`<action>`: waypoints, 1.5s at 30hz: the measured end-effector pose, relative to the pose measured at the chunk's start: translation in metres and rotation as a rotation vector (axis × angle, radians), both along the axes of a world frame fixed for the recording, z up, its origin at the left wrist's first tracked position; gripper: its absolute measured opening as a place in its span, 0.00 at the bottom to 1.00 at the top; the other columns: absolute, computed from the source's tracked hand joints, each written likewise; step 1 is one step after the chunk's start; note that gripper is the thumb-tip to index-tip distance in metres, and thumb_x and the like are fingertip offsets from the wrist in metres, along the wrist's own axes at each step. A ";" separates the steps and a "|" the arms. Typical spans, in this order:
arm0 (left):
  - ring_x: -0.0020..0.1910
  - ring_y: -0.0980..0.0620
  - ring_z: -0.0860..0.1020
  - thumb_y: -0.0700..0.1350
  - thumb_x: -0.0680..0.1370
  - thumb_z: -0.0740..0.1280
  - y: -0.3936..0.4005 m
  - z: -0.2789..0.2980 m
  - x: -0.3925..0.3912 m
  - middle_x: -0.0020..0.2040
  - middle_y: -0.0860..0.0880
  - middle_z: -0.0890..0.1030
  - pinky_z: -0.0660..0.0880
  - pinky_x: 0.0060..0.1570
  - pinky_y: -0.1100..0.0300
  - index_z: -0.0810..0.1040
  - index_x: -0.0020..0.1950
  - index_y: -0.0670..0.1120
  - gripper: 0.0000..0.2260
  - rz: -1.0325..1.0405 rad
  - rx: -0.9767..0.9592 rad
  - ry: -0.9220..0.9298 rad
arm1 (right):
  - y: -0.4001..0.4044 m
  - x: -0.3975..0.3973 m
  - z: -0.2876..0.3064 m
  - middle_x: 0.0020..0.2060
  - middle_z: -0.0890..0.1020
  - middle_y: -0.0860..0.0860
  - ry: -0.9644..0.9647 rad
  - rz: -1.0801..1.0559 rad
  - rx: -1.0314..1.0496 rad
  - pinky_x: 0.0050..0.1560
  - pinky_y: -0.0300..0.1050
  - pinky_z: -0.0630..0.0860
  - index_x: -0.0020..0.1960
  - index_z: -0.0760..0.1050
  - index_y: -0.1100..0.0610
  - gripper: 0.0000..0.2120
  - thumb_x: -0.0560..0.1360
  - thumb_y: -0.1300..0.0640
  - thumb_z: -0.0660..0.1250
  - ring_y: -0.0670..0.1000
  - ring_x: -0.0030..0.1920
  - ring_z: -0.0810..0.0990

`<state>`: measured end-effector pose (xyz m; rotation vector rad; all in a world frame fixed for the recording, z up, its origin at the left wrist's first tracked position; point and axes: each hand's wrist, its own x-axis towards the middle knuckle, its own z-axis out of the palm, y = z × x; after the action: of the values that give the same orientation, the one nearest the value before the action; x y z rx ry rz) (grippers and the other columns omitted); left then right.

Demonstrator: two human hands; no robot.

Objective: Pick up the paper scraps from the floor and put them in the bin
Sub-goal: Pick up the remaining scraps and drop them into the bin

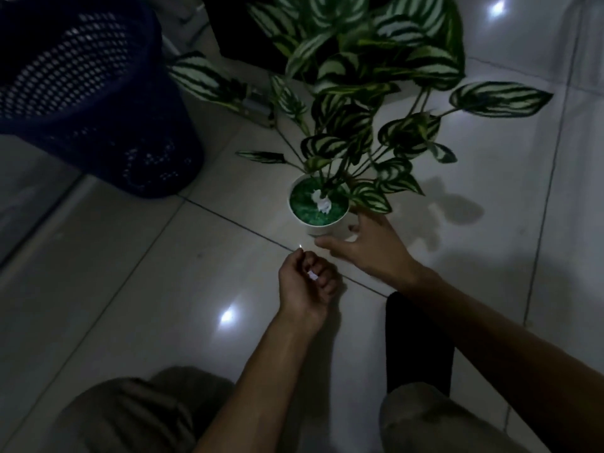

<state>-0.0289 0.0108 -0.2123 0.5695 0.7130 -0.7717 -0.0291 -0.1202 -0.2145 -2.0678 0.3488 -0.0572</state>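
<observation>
My left hand [307, 279] is curled low over the pale floor tiles, with small white paper scraps [312, 275] held in its fingers and a tiny white bit [299, 246] at its fingertips. My right hand [369, 246] reaches forward with fingers spread, beside the base of a white plant pot [322, 228]. A white scrap [351, 238] shows on the floor under its fingers. A crumpled white piece [322, 202] lies on the green filling inside the pot. The dark blue mesh bin [88, 93] stands at the upper left.
The potted plant's striped leaves [376, 93] spread over the upper middle. A dark cabinet base [248, 34] sits behind it. My knees in grey trousers [130, 416] and a black sock [418, 341] fill the bottom. A wall or door edge [32, 207] runs along the left.
</observation>
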 end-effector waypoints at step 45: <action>0.21 0.57 0.57 0.48 0.76 0.57 0.240 0.063 0.096 0.22 0.54 0.61 0.53 0.22 0.62 0.61 0.25 0.50 0.19 0.358 0.493 -0.409 | 0.248 0.175 0.026 0.52 0.78 0.40 -0.248 0.784 -0.123 0.38 0.32 0.73 0.67 0.70 0.47 0.18 0.78 0.51 0.66 0.36 0.44 0.77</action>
<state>0.0674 0.2504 -0.1495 0.9802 0.5975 -0.1267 0.1464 0.1278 -0.1880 -2.1527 -0.6363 0.1411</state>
